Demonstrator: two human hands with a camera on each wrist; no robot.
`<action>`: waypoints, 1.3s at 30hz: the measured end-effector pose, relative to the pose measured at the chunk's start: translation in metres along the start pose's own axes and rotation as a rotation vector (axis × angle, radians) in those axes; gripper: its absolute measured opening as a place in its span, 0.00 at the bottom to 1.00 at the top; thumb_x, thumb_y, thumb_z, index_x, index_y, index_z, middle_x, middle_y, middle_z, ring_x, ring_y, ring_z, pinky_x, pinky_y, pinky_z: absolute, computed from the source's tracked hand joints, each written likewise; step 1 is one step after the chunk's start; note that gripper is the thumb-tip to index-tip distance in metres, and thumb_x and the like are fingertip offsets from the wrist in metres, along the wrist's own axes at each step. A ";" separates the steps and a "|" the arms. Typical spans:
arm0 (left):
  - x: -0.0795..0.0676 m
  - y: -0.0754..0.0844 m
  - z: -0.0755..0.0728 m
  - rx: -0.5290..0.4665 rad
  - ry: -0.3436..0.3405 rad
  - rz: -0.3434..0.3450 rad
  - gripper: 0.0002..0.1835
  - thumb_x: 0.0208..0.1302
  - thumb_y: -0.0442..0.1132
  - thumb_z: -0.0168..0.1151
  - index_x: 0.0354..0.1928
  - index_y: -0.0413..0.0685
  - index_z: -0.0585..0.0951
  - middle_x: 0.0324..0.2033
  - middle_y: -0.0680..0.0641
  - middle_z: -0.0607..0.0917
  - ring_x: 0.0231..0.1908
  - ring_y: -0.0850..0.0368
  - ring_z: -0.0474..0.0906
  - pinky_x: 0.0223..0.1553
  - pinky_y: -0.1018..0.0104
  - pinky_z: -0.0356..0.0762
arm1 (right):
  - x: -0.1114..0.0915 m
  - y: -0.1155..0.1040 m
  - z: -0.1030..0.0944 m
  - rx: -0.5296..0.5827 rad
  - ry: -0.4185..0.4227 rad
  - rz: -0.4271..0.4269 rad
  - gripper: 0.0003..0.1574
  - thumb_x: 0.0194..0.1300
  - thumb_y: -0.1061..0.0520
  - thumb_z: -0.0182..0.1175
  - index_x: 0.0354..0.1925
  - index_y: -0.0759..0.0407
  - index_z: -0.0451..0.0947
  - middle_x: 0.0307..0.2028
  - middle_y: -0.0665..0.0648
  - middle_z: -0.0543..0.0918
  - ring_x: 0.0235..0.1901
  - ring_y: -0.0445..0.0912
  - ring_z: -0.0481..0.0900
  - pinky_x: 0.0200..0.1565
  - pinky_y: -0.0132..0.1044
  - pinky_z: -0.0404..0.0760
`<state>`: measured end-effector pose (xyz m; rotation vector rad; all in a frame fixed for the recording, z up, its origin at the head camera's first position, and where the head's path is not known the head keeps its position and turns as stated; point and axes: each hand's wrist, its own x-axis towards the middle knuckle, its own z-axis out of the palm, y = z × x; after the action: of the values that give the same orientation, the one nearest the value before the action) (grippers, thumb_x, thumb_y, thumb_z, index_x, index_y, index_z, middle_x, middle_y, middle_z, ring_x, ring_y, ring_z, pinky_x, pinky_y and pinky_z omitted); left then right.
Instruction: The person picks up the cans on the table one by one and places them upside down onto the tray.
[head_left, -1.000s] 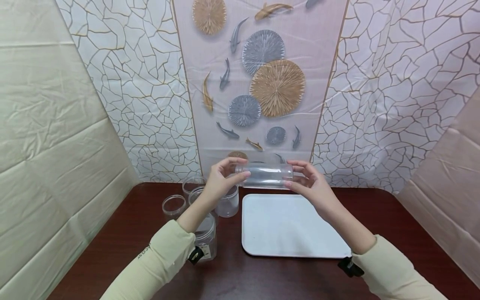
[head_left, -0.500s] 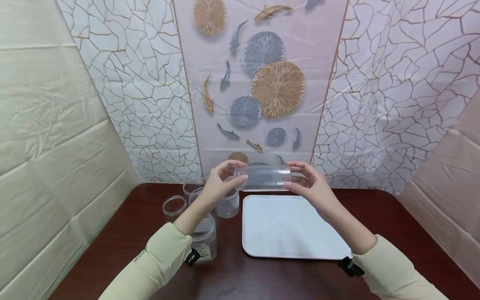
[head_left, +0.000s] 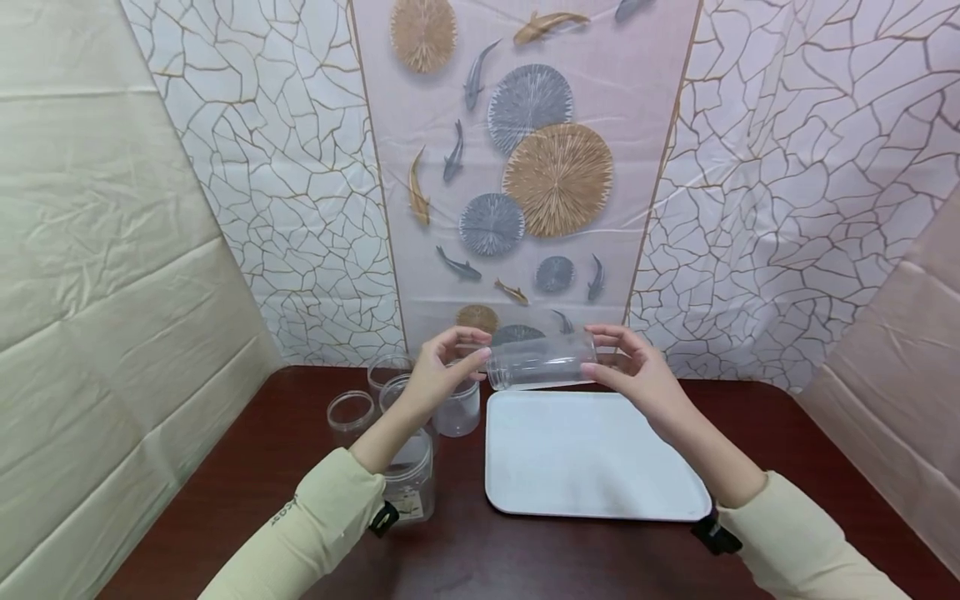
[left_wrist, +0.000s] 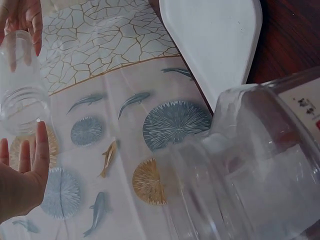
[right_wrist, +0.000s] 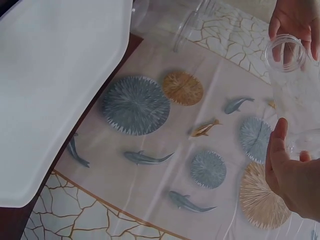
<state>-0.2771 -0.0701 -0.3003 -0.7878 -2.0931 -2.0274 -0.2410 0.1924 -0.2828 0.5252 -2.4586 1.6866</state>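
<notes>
Dark-red worktop [head_left: 495,562] below, clear jar [head_left: 542,362], likely light, stiff, slippery, is pinched at its ends, probably the safest hold, by half-curled left hand [head_left: 439,369] and right hand [head_left: 647,377] near far edge of white tray [head_left: 588,458].

Right wrist view: held jar [right_wrist: 295,102] cut off at right edge. Head view: label [head_left: 408,505] print illegibly small.

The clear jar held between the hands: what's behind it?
Through the clear jar, the patterned backdrop shows hazily, with a gray disc along the jar's upper edge. Whatever the left hand and right hand cover cannot be seen.
</notes>
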 end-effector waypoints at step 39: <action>-0.035 -0.053 0.060 0.816 -0.074 -0.040 0.33 0.51 0.59 0.58 0.58 0.55 0.66 0.52 0.49 0.72 0.52 0.52 0.69 0.48 0.58 0.70 | 0.016 0.036 -0.024 -0.125 0.128 0.060 0.34 0.57 0.45 0.57 0.60 0.50 0.61 0.50 0.53 0.66 0.39 0.29 0.72 0.43 0.29 0.74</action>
<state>-0.2551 -0.0205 -0.3682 -0.6579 -2.6505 -0.9686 -0.2708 0.2232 -0.3011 0.3217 -2.4890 1.5219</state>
